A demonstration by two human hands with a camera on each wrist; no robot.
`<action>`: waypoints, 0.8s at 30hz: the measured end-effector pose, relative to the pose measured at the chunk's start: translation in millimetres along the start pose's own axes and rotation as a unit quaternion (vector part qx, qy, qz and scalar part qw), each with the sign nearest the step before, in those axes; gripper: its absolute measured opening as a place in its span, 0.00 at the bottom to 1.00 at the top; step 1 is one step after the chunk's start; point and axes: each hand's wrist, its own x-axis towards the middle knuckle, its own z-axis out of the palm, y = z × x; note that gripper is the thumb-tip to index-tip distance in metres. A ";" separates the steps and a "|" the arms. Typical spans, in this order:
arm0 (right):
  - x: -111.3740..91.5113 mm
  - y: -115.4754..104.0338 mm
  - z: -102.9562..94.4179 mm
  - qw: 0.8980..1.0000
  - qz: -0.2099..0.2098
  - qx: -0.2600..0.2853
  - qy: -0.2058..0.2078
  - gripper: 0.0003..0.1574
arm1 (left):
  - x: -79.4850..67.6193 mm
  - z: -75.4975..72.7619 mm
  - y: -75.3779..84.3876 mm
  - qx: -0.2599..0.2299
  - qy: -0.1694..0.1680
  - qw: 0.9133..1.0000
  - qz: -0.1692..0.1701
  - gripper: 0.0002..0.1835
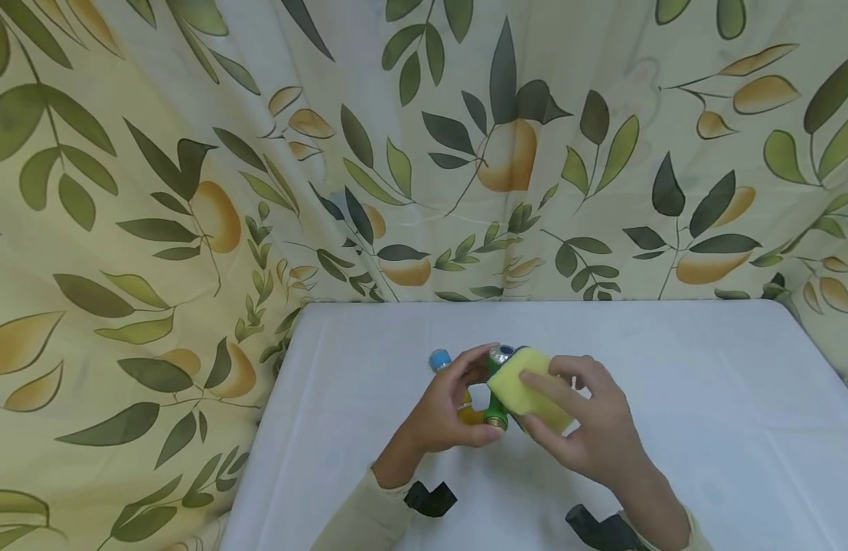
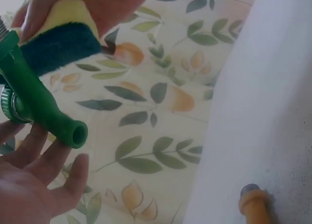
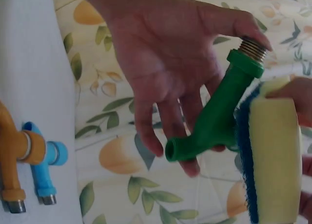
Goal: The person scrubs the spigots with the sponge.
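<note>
A green plastic tap (image 1: 496, 413) with a metal threaded end is held up above the table. My left hand (image 1: 434, 409) grips it, thumb at the threaded end (image 3: 253, 47) and fingers under the spout end (image 2: 73, 134). In my right hand (image 1: 599, 428) is a yellow sponge (image 1: 527, 386), pinched between thumb and fingers. Its dark blue-green scouring side (image 2: 61, 46) faces the tap's body and appears to touch it in the right wrist view. The sponge hides part of the tap in the head view.
An orange tap (image 3: 9, 151) and a blue tap (image 3: 41, 170) lie side by side on the white table (image 1: 355, 367), behind the left hand in the head view. A leaf-patterned curtain (image 1: 465, 168) hangs behind the table's far edge.
</note>
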 end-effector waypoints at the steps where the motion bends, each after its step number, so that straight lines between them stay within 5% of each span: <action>1: -0.2 0.2 -0.6 1.000 0.010 0.004 -0.002 0.33 | 0.1 0.4 0.8 0.021 0.000 1.000 0.000 0.50; 4: 0.1 0.2 -6.1 0.997 0.065 0.019 -0.022 0.27 | -0.4 2.5 3.8 0.109 0.009 0.994 0.006 0.53; 7: 2.8 -0.3 -12.3 0.991 0.119 0.037 -0.055 0.29 | -0.9 3.7 7.6 0.215 0.020 0.976 0.028 0.56; 10: 7.3 -2.1 -14.8 0.984 0.159 0.029 -0.072 0.32 | 0.6 3.7 10.4 0.323 0.028 0.944 0.063 0.56; 13: 7.5 -5.3 -15.2 0.985 0.153 0.028 -0.074 0.31 | 2.2 3.6 12.1 0.411 0.037 0.906 0.096 0.55; 16: 5.9 -6.4 -14.5 0.988 0.133 0.037 -0.062 0.32 | 3.3 4.3 13.4 0.455 0.045 0.881 0.118 0.52; 24: 5.7 -2.3 -13.7 0.992 0.115 0.030 -0.043 0.33 | 4.4 8.9 17.5 0.509 0.036 0.850 0.131 0.48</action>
